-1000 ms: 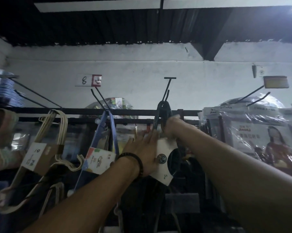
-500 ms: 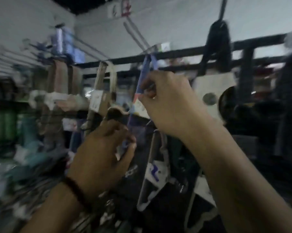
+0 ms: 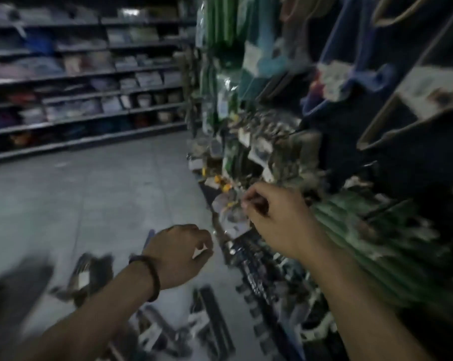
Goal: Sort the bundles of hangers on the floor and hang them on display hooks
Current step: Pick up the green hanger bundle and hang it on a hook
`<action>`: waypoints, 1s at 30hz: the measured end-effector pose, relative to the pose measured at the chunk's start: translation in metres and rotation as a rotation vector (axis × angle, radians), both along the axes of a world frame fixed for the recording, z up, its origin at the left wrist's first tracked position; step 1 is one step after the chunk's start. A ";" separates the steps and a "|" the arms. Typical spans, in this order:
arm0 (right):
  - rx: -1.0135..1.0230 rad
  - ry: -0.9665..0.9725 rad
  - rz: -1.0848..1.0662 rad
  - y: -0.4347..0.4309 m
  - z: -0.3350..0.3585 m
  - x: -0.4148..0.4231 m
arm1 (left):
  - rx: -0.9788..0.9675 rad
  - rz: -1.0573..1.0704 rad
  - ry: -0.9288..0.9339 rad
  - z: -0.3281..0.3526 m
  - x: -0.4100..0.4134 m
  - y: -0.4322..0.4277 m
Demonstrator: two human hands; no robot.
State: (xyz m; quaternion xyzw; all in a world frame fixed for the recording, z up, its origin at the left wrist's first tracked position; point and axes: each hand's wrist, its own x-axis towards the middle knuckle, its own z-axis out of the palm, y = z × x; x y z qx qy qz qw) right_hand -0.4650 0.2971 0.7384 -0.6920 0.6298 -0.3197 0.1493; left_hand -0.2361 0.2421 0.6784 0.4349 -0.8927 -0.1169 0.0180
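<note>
Looking down a dim, blurred aisle | left hand (image 3: pixel 178 254) hangs loosely curled, empty | right hand (image 3: pixel 275 220) curled beside crowded display rack (image 3: pixel 285 142), grip cannot be told | dark hanger bundles (image 3: pixel 215 319) lie on grey floor (image 3: pixel 90 199) below, partly cut off | stocked shelves (image 3: pixel 90 76) behind

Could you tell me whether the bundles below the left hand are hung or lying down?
Lying down: the hanger bundles rest flat on the grey floor.

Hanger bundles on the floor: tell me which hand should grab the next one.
Left, probably. The left hand hangs lower over the floor, nearer the hanger bundles, and looks empty; the right hand is higher, by the shelf goods.
</note>
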 end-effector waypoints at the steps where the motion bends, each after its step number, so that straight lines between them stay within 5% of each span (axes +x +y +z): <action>1: 0.080 0.009 0.020 -0.014 -0.029 0.014 | 0.051 0.019 -0.025 -0.022 0.020 -0.011; 13: 0.853 0.026 -0.020 -0.126 -0.390 0.136 | 0.653 0.282 -0.039 -0.325 0.160 -0.114; 24: 1.192 0.081 -0.088 -0.193 -0.811 0.129 | 1.213 0.858 0.288 -0.740 0.109 -0.106; 27: 1.271 0.109 -0.066 -0.182 -0.906 0.131 | 1.451 1.106 0.372 -0.819 0.085 -0.104; 30: 1.289 0.164 -0.052 -0.171 -0.978 0.132 | 1.472 1.272 0.388 -0.892 0.061 -0.101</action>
